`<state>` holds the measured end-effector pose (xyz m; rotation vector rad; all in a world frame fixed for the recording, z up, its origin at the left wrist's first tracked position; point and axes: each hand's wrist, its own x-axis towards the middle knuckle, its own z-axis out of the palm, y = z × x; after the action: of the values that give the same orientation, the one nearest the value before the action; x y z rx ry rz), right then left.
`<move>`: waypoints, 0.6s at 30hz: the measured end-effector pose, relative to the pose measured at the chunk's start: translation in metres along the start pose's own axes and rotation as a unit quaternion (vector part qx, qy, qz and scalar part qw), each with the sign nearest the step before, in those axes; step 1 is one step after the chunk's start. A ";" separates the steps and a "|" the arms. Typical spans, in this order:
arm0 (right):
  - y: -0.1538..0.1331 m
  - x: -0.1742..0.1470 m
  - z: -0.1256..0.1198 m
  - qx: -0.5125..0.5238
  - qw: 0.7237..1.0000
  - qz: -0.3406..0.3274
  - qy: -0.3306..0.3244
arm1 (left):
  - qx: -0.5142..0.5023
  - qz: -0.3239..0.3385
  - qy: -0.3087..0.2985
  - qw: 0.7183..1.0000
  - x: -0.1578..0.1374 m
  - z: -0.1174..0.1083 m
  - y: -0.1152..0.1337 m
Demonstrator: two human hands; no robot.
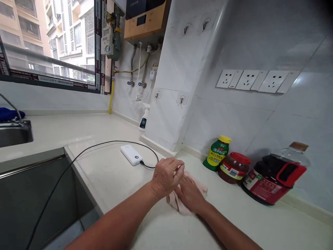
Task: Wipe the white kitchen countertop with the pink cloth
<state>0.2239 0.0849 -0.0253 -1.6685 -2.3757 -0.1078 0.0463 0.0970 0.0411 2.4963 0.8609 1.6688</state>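
Pink cloth (174, 202) lies on pale kitchen counter (109, 177).

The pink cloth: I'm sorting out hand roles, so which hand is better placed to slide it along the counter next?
Probably the right hand: it lies palm down on the pink cloth on the counter, while the left hand is curled up by its fingers.

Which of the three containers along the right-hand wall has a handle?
The large dark jug, rightmost in the row: it has a red handle; neither the green bottle nor the red-lidded jar shows one.
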 end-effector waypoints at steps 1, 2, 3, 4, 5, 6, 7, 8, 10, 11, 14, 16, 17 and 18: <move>-0.013 -0.018 -0.002 0.007 1.000 -0.017 -0.008 | 0.000 0.000 -0.019 1.000 -0.002 0.002 0.001; -0.026 -0.035 -0.003 0.019 0.999 -0.037 -0.019 | -0.003 0.003 -0.037 0.999 -0.004 0.005 0.002; -0.039 -0.050 -0.005 0.034 0.997 -0.060 -0.035 | -0.006 0.008 -0.051 0.999 -0.005 0.007 0.004; -0.051 -0.063 -0.006 0.053 0.993 -0.084 -0.058 | -0.011 0.014 -0.065 0.998 -0.007 0.009 0.005; -0.063 -0.073 -0.008 0.074 0.987 -0.109 -0.090 | -0.014 0.020 -0.080 0.996 -0.009 0.011 0.007; -0.074 -0.080 -0.010 0.095 0.979 -0.129 -0.128 | -0.018 0.024 -0.095 0.995 -0.010 0.013 0.008; -0.084 -0.084 -0.013 0.114 0.969 -0.141 -0.165 | -0.020 0.027 -0.109 0.993 -0.011 0.014 0.008; -0.093 -0.085 -0.016 0.127 0.962 -0.146 -0.192 | -0.023 0.028 -0.122 0.992 -0.011 0.014 0.009; -0.106 -0.080 -0.023 0.147 0.958 -0.150 -0.197 | -0.025 0.027 -0.143 0.989 -0.012 0.013 0.008; -0.107 -0.075 -0.025 0.151 0.961 -0.151 -0.174 | -0.025 0.024 -0.152 0.988 -0.012 0.012 0.007; -0.092 -0.056 -0.027 0.106 0.981 -0.136 -0.084 | -0.019 0.007 -0.172 0.985 -0.011 0.009 0.002; -0.066 -0.044 -0.025 0.052 0.994 -0.085 -0.043 | -0.011 -0.005 -0.184 0.983 -0.011 0.008 0.000; -0.049 -0.040 -0.024 0.031 0.998 -0.055 -0.027 | -0.007 -0.010 -0.191 0.981 -0.010 0.008 -0.001; -0.032 -0.037 -0.023 0.019 0.999 -0.027 -0.015 | -0.003 -0.014 -0.200 0.980 -0.010 0.008 -0.001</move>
<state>0.2097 0.0352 -0.0092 -1.6009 -2.4289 -0.0473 0.0494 0.0957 0.0286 2.6602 0.8330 1.0941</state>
